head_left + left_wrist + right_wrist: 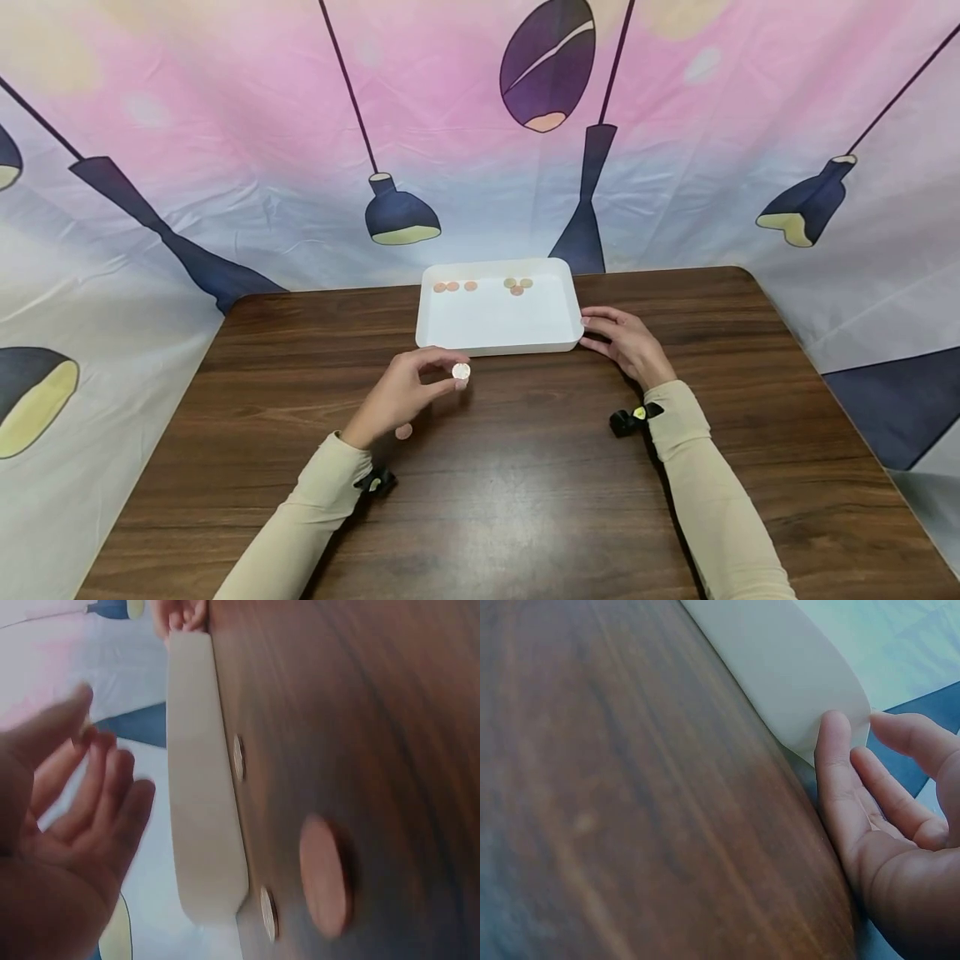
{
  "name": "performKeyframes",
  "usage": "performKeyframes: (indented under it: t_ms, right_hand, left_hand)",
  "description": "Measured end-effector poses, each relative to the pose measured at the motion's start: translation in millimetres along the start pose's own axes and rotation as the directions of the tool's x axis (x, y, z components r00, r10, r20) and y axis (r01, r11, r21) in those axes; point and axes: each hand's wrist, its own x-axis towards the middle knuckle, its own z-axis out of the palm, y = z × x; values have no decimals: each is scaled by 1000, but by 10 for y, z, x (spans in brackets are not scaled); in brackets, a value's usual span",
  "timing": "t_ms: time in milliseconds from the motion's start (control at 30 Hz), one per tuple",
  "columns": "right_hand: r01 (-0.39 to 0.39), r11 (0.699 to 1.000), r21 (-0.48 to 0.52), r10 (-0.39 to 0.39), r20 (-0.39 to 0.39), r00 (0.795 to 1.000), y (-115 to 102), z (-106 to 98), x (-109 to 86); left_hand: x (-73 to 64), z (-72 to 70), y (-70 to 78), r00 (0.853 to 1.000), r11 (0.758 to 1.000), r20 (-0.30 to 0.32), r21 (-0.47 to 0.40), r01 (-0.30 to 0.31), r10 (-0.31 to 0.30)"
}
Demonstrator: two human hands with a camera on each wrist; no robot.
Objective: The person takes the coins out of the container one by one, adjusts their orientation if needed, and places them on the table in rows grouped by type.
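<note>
My left hand (401, 392) pinches a shiny, pale coin (461, 372) between thumb and fingers, above the table just in front of the white tray (495, 348). In the left wrist view the other fingers of that hand (82, 802) are loosely bent. On the wood below lie a copper coin (325, 877) and two smaller-looking coins, one (238, 757) beside the tray wall and one (269, 913) by its corner. My right hand (626, 342) rests its fingertips against the tray's near right corner, fingers fairly straight in the right wrist view.
Inside the tray are three copper coins (452, 287) at the left and a cluster of two yellowish coins and a copper one (517, 290) right of centre. The brown wooden table (510, 500) meets a printed cloth backdrop (480, 167) behind the tray.
</note>
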Motion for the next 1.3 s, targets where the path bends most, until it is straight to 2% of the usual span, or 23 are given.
performKeyframes:
  t_ms: [133, 300, 467, 700, 800, 967, 1100, 1167, 1300]
  right_hand:
    - [-2, 1000, -1, 2, -1, 1000, 13, -2, -15]
    - [7, 1000, 0, -7, -11, 1000, 19, -17, -11]
    - [12, 1000, 9, -12, -8, 1000, 11, -20, -5]
    - [13, 1000, 3, -13, -13, 1000, 12, -8, 7]
    - [12, 1000, -6, -12, -7, 1000, 8, -7, 7]
    - [10, 1000, -16, -10, -2, 1000, -6, -9, 9]
    - [13, 1000, -24, -13, -3, 1000, -16, -5, 9]
    - [14, 1000, -24, -14, -6, 1000, -15, -3, 13]
    - [11, 1000, -16, -11, -7, 1000, -1, -5, 13]
  left_hand:
    - [7, 75, 41, 996, 997, -62, 0, 71, -71]
    - [45, 173, 92, 988, 991, -87, 9, 132, -130]
    - [107, 283, 134, 979, 984, -108, 30, 174, -170]
    - [191, 477, 168, 970, 978, -123, -11, 209, -209]
    - [217, 549, 195, 966, 974, -121, -3, 228, -227]
    - [265, 642, 248, 967, 968, -116, 83, 237, -227]
    - [316, 700, 274, 975, 962, -107, 172, 213, -197]
    - [338, 719, 274, 980, 951, -99, 243, 191, -171]
    - [370, 743, 284, 987, 913, -73, 377, 157, -140]
